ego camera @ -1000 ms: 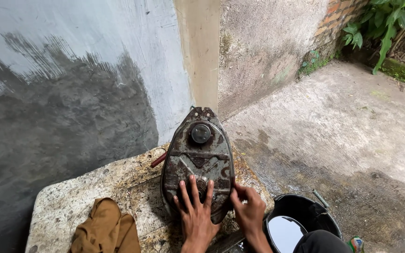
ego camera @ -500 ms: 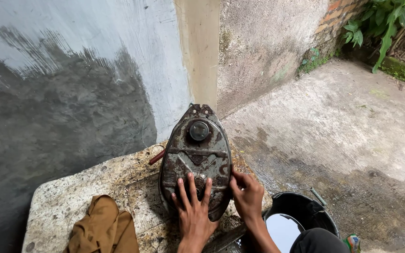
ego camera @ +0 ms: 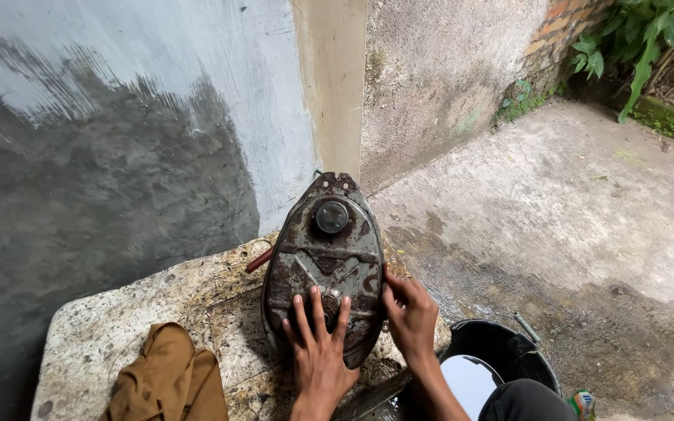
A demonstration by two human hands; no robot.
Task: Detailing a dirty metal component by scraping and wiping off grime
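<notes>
A tall plastered wall (ego camera: pixel 118 117), pale above and darkened by a wet, ragged stain below, meets a rough grey concrete floor (ego camera: pixel 571 218) that is also damp near its lower part. Against the wall stands a speckled, worn stone counter (ego camera: pixel 111 320) with rounded corners and a mottled cream-and-brown surface. On it, propped on end and leaning toward the wall, rests the rusty metal tank (ego camera: pixel 325 261), teardrop-shaped, pitted and flaking, with a round dark cap near its upper end. A crumpled tan cloth (ego camera: pixel 167 382) lies on the counter's near left part. Right of the counter sits a black round bucket (ego camera: pixel 505 351) holding water. The left hand (ego camera: pixel 320 351) lies flat on the tank's lower face, fingers spread, its grip released. The right hand (ego camera: pixel 411 316) curls around the tank's right edge, grasping it.
</notes>
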